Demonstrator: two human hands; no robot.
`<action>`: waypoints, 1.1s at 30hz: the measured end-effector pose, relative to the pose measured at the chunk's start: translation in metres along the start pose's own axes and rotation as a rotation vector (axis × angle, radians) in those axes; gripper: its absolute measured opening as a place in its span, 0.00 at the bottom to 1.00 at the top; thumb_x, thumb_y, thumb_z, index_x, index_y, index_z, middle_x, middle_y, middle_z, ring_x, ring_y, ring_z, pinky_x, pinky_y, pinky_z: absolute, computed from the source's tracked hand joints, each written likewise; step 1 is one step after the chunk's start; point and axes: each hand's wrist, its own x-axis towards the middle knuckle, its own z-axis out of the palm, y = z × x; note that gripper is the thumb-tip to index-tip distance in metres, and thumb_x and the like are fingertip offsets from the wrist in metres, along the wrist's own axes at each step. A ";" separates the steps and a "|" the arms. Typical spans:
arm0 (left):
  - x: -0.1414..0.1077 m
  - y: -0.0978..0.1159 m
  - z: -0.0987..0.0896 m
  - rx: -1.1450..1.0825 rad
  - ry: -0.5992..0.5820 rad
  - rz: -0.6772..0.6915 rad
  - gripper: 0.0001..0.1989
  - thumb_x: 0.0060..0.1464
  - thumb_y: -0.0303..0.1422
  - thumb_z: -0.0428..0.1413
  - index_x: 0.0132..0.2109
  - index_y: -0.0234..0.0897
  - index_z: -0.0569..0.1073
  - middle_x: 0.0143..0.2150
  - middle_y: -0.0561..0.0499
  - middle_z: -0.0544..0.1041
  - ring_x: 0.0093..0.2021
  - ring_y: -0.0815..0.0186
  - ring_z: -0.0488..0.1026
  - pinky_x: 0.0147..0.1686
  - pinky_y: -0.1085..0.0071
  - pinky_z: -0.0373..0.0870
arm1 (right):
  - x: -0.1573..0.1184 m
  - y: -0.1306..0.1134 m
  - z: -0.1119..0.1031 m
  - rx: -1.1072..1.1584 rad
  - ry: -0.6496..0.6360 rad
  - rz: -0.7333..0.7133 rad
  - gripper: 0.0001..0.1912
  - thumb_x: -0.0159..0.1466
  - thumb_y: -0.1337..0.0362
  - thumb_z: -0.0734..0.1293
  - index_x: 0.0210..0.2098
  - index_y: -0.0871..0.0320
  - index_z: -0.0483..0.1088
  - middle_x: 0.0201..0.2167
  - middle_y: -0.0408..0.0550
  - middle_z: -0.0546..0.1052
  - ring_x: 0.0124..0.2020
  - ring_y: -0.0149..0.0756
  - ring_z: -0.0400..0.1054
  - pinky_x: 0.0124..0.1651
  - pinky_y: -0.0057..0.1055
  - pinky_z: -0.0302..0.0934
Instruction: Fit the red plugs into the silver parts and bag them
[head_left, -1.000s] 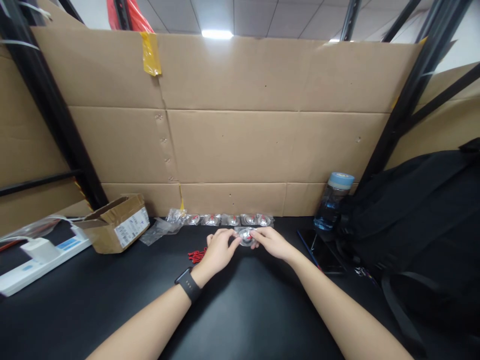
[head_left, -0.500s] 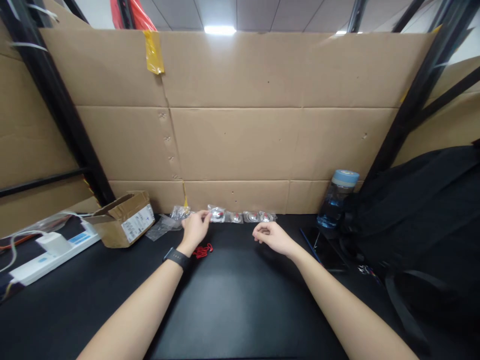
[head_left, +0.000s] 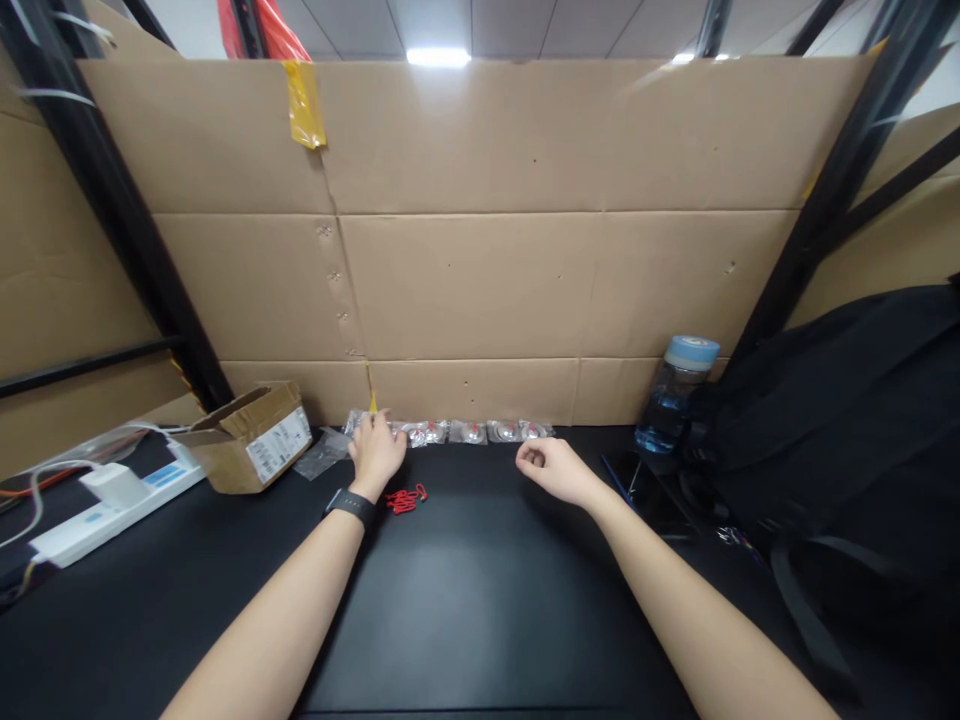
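Note:
Several small clear plastic packets (head_left: 469, 432) lie in a row along the foot of the cardboard wall, each with something round and pale with a bit of red inside. My left hand (head_left: 378, 458), with a dark watch on the wrist, reaches over the row's left end, fingers stretched forward and a little apart. Its fingertips are over crumpled clear plastic, and contact is hard to make out. A bundle of red cord (head_left: 406, 499) lies just right of that wrist. Right of the row's end, my right hand (head_left: 556, 470) hovers near the tabletop with fingers curled in, nothing visible in them.
An open cardboard box (head_left: 251, 440) and a white power strip (head_left: 112, 515) stand at left. On the right are a blue-lidded water bottle (head_left: 675, 395), a dark phone (head_left: 649, 495) and a black backpack (head_left: 840, 430). A cardboard wall (head_left: 465, 280) closes off the back.
My left hand has moved left from the packets to the row's left end, its fingers straightening out. Another packet now shows beside it. My right hand has shifted slightly right.

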 end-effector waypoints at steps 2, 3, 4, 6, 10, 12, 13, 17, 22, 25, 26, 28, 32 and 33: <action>0.001 0.002 -0.011 -0.071 -0.088 0.122 0.21 0.60 0.36 0.50 0.58 0.33 0.71 0.58 0.35 0.73 0.59 0.46 0.68 0.56 0.51 0.65 | -0.002 0.006 -0.010 -0.193 0.040 -0.017 0.05 0.61 0.64 0.67 0.34 0.56 0.75 0.34 0.48 0.78 0.36 0.38 0.72 0.41 0.33 0.61; 0.001 0.002 -0.017 -0.110 -0.179 0.209 0.18 0.60 0.36 0.51 0.53 0.35 0.75 0.54 0.38 0.77 0.56 0.51 0.72 0.55 0.56 0.67 | -0.003 0.010 -0.015 -0.275 0.047 0.001 0.07 0.60 0.63 0.68 0.37 0.55 0.76 0.39 0.50 0.78 0.41 0.41 0.72 0.45 0.35 0.61; 0.000 0.002 -0.023 -0.141 -0.294 0.298 0.15 0.58 0.37 0.53 0.47 0.37 0.77 0.48 0.43 0.80 0.51 0.55 0.75 0.53 0.62 0.69 | -0.004 0.015 -0.020 -0.344 0.037 0.036 0.11 0.58 0.62 0.70 0.41 0.54 0.76 0.45 0.51 0.77 0.45 0.45 0.72 0.48 0.38 0.60; -0.002 0.001 -0.032 -0.173 -0.584 0.459 0.11 0.55 0.39 0.57 0.39 0.40 0.80 0.39 0.49 0.82 0.41 0.60 0.78 0.46 0.69 0.71 | -0.006 0.024 -0.028 -0.438 -0.031 0.138 0.22 0.54 0.59 0.74 0.48 0.51 0.75 0.52 0.53 0.74 0.52 0.53 0.69 0.51 0.45 0.59; -0.011 0.000 -0.042 -0.185 -0.838 0.568 0.12 0.48 0.40 0.63 0.39 0.41 0.81 0.37 0.51 0.82 0.37 0.61 0.77 0.39 0.71 0.70 | -0.007 0.038 -0.037 -0.425 -0.173 0.249 0.29 0.50 0.61 0.77 0.51 0.52 0.74 0.51 0.54 0.76 0.51 0.53 0.71 0.50 0.42 0.61; -0.013 0.001 -0.041 -0.172 -0.816 0.592 0.11 0.48 0.39 0.63 0.39 0.41 0.81 0.37 0.51 0.82 0.38 0.61 0.76 0.39 0.71 0.69 | -0.007 0.041 -0.038 -0.369 -0.176 0.232 0.25 0.52 0.65 0.75 0.50 0.54 0.75 0.48 0.53 0.78 0.46 0.46 0.74 0.47 0.35 0.62; -0.014 0.002 -0.040 -0.155 -0.810 0.609 0.10 0.48 0.37 0.62 0.38 0.41 0.81 0.36 0.51 0.82 0.37 0.62 0.76 0.38 0.72 0.69 | -0.007 0.041 -0.038 -0.348 -0.172 0.222 0.24 0.53 0.67 0.74 0.50 0.55 0.75 0.46 0.52 0.79 0.44 0.44 0.74 0.45 0.32 0.63; -0.015 0.007 -0.031 -0.067 -0.701 0.683 0.03 0.50 0.32 0.60 0.33 0.39 0.79 0.31 0.52 0.80 0.32 0.64 0.74 0.35 0.72 0.65 | -0.007 0.042 -0.039 -0.351 -0.181 0.214 0.22 0.52 0.69 0.74 0.47 0.53 0.75 0.42 0.47 0.80 0.40 0.39 0.75 0.41 0.28 0.62; -0.026 0.020 -0.022 -0.179 -0.538 0.710 0.03 0.57 0.32 0.56 0.37 0.40 0.75 0.33 0.52 0.79 0.33 0.64 0.75 0.37 0.72 0.66 | -0.008 0.044 -0.040 -0.396 -0.152 0.215 0.20 0.52 0.66 0.74 0.45 0.51 0.76 0.43 0.47 0.80 0.40 0.40 0.76 0.39 0.28 0.62; -0.036 0.033 -0.022 -0.288 -0.526 0.694 0.04 0.57 0.33 0.57 0.39 0.40 0.76 0.36 0.52 0.80 0.37 0.64 0.76 0.39 0.71 0.67 | -0.008 0.041 -0.041 -0.404 -0.088 0.217 0.20 0.52 0.66 0.75 0.45 0.49 0.76 0.44 0.47 0.81 0.42 0.42 0.76 0.41 0.29 0.62; -0.040 0.037 -0.023 -0.319 -0.535 0.685 0.04 0.57 0.34 0.58 0.39 0.40 0.77 0.37 0.51 0.81 0.38 0.63 0.77 0.41 0.71 0.68 | -0.008 0.038 -0.041 -0.398 -0.061 0.207 0.20 0.52 0.66 0.75 0.45 0.49 0.76 0.44 0.47 0.81 0.42 0.42 0.76 0.42 0.30 0.62; -0.045 0.044 -0.024 -0.382 -0.562 0.669 0.05 0.56 0.35 0.60 0.39 0.40 0.78 0.37 0.51 0.81 0.39 0.63 0.77 0.42 0.70 0.69 | -0.007 0.033 -0.040 -0.356 -0.015 0.168 0.20 0.53 0.65 0.75 0.45 0.49 0.76 0.44 0.47 0.81 0.43 0.42 0.76 0.43 0.30 0.63; -0.053 0.055 -0.027 -0.508 -0.565 0.695 0.05 0.56 0.35 0.61 0.36 0.39 0.78 0.39 0.50 0.80 0.41 0.63 0.77 0.47 0.68 0.69 | -0.007 0.019 -0.030 -0.179 -0.010 0.060 0.18 0.54 0.66 0.74 0.45 0.51 0.76 0.42 0.46 0.81 0.39 0.38 0.76 0.42 0.30 0.65; -0.055 0.057 -0.028 -0.550 -0.568 0.707 0.06 0.57 0.36 0.61 0.35 0.38 0.77 0.41 0.49 0.80 0.43 0.63 0.77 0.48 0.67 0.69 | -0.007 0.016 -0.027 -0.131 -0.017 0.043 0.17 0.54 0.67 0.74 0.44 0.52 0.76 0.41 0.46 0.81 0.37 0.37 0.76 0.41 0.30 0.65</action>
